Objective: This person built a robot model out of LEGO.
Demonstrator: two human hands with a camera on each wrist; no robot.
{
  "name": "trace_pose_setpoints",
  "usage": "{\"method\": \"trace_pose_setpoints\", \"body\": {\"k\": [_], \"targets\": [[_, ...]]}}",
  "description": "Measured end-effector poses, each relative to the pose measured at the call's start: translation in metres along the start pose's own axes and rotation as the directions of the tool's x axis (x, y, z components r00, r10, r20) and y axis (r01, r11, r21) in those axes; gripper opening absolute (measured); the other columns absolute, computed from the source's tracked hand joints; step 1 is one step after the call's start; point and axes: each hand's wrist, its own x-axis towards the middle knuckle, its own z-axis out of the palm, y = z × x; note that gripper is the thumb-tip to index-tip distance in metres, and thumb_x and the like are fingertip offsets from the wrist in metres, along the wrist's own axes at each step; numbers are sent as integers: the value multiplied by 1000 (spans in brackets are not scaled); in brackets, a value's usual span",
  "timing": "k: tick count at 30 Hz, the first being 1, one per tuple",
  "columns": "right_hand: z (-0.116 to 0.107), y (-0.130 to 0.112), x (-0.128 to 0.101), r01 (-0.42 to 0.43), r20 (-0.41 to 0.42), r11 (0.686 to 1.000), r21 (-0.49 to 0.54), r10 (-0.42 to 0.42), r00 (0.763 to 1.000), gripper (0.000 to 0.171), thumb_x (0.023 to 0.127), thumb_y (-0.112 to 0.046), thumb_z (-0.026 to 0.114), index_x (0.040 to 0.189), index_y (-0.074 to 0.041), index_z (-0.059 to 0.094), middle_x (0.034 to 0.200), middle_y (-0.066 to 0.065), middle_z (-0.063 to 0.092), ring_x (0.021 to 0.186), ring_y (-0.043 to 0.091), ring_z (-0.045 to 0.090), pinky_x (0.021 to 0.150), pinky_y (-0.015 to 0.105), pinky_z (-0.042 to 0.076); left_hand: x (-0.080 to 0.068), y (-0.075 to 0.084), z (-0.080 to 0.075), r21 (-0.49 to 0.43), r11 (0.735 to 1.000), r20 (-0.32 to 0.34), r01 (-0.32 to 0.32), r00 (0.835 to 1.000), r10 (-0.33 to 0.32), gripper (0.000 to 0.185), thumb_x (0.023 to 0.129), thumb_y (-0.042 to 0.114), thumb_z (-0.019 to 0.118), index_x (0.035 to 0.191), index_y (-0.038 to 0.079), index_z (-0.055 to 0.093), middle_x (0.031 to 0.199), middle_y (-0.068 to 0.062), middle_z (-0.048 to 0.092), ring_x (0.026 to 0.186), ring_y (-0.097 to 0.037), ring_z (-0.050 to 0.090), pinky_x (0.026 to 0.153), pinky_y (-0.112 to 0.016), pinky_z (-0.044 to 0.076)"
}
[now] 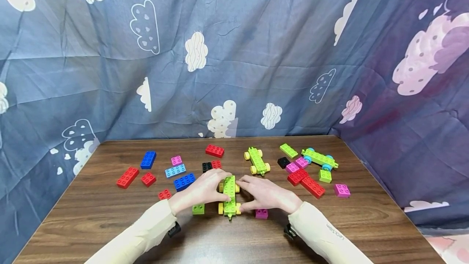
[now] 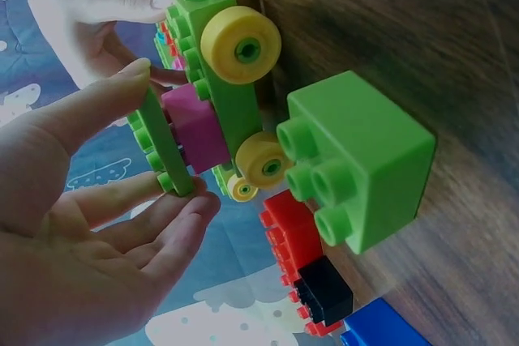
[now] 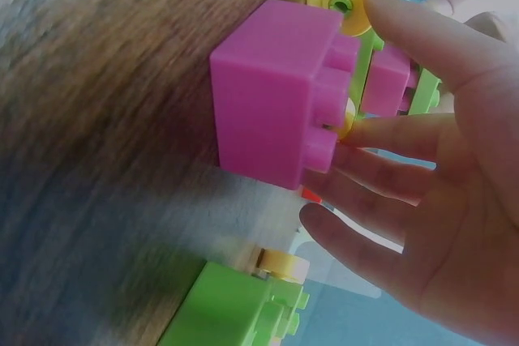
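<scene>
Brown wood-grain table (image 1: 110,223) (blue cloud-print cloth (image 1: 253,48) behind)

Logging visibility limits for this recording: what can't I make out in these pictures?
Pink brick on the yellow-wheeled base: head view, hidden beneath the green plate.
Blue brick: left wrist view, cut by the bottom edge.
Green brick: right wrist view, cut by the bottom edge.
Sleeve lettering: head view, too small to read.

Wood-grain desk (image 1: 91,223), cloud-print cloth (image 1: 234,78) behind it. Blue brick (image 1: 148,160) at back left; green chassis with light-blue wheels (image 1: 318,158) at back right.
</scene>
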Motion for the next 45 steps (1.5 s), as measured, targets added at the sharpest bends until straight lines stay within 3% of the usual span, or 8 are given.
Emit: {"method": "trace_pose_setpoints", "body": {"k": [5,18,31,45], "targets": [[0,-1,0,2,-3,1000,1,-2,1000,71,88,-49,69,139,-2,54,136,10,57,123,23,58,99,43,53,0,1,0,-5,999,4,35,999,-35,64,83,30,80,135,1,56,135,-16,60,129,-34,53,108,-52,43],[-1,1,1,-5,10,1000,2,5,1000,70,88,-49,70,139,-3,54,133,8,58,121,22,59,97,42,53,3,2,0,1,1000,10,17,1000,-17,63,82,29,81,134,1,58,132,-15,62,124,-33,57,104,-50,46],[-2,0,1,-16,14,1000,14,15,1000,70,88,-49,70,139,-4,55,132,7,58,121,22,59,98,41,53,7,8,-3,32,998,29,61,998,-62,64,80,30,83,131,-1,59,128,-16,64,121,-32,58,103,-50,48],[-3,-1,2,-33,29,999,11,33,999,73,88,-51,69,140,-2,53,138,11,56,125,24,57,100,45,52,4,1,0,-13,999,-41,38,998,-39,62,76,30,87,127,4,64,119,-10,59,109,-24,56,92,-43,51]]}}
